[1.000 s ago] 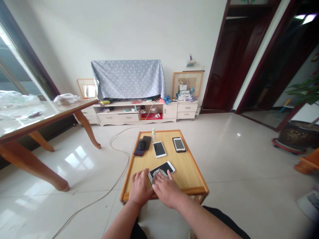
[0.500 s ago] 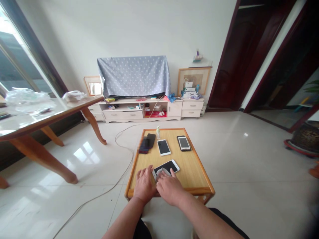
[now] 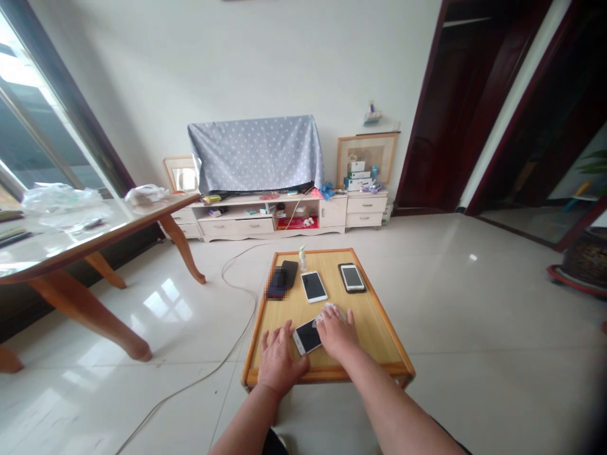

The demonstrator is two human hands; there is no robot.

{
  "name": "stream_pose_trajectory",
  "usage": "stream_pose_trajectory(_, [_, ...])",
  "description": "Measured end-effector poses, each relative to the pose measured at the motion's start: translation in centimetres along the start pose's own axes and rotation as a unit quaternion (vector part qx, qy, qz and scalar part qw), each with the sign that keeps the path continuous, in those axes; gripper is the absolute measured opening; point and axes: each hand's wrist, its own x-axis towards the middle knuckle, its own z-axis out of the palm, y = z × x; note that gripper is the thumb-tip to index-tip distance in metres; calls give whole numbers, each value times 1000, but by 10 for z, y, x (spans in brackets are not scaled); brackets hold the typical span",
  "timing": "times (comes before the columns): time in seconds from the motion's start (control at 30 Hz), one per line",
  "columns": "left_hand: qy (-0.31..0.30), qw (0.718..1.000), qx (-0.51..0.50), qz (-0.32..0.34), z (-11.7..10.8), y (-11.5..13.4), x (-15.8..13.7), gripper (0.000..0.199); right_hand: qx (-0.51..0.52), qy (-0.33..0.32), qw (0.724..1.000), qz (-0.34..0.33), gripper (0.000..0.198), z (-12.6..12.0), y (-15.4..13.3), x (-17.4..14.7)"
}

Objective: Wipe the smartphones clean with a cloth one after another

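Note:
A white smartphone (image 3: 307, 338) with a dark screen lies slantwise near the front of the small wooden table (image 3: 365, 346). My right hand (image 3: 337, 332) presses a pale grey-white wiping cloth (image 3: 332, 308) onto its far right end, covering that part of the screen. My left hand (image 3: 279, 357) rests at the phone's left end, fingers spread on the tabletop and thumb by the near edge. Behind it lies a second white smartphone (image 3: 314, 287). Another white smartphone (image 3: 351, 277) sits on a black case at the right.
A small clear spray bottle (image 3: 302, 258) with a green top stands at the table's back edge, beside a dark flat case (image 3: 289, 272) and a blurred-out item. A cable (image 3: 227, 354) crosses the floor to the left. A larger table (image 3: 114, 221) holds plastic bags.
My right hand has slid the cloth along the phone from its left part to its far right end. My left hand stays at the left end. The view has shifted slightly.

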Motion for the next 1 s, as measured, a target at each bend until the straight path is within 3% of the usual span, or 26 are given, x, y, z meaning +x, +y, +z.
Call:
stream_pose_trajectory(0.1, [-6,1000,-2,-6,-3,2,0,75,-10,1,1000,12,56,3,-2,-9])
stream_pose_trajectory(0.23, [-5,1000,-7,-11,-4,3,0,63,20,-17,990,-137,54,16,-24,-35])
stream_pose_trajectory(0.3, [-4,1000,-8,-7,-5,3,0,61,28,-22,985,-170,53,15,-26,-39])
stream_pose_trajectory(0.5, [4,1000,-1,-4,-6,3,-2,70,-19,-4,1000,1,56,-4,3,-18])
stream_pose_trajectory(0.57, [5,1000,-1,-4,-7,2,-3,68,-24,-5,1000,-6,57,-1,4,-23])
stream_pose_trajectory(0.7, [-2,1000,-3,-8,-7,0,-3,66,-2,-19,991,-132,55,13,-8,-53])
stream_pose_trajectory(0.77, [-2,1000,-5,-8,-7,0,-3,66,5,-18,987,-158,54,14,-7,-62])
stream_pose_trajectory(0.93, [15,1000,-9,-1,-8,1,-5,64,-34,-9,998,-44,57,1,13,-48])
stream_pose_trajectory(1.0, [18,1000,-7,2,-7,1,-6,64,-42,-11,998,-38,58,3,13,-47])
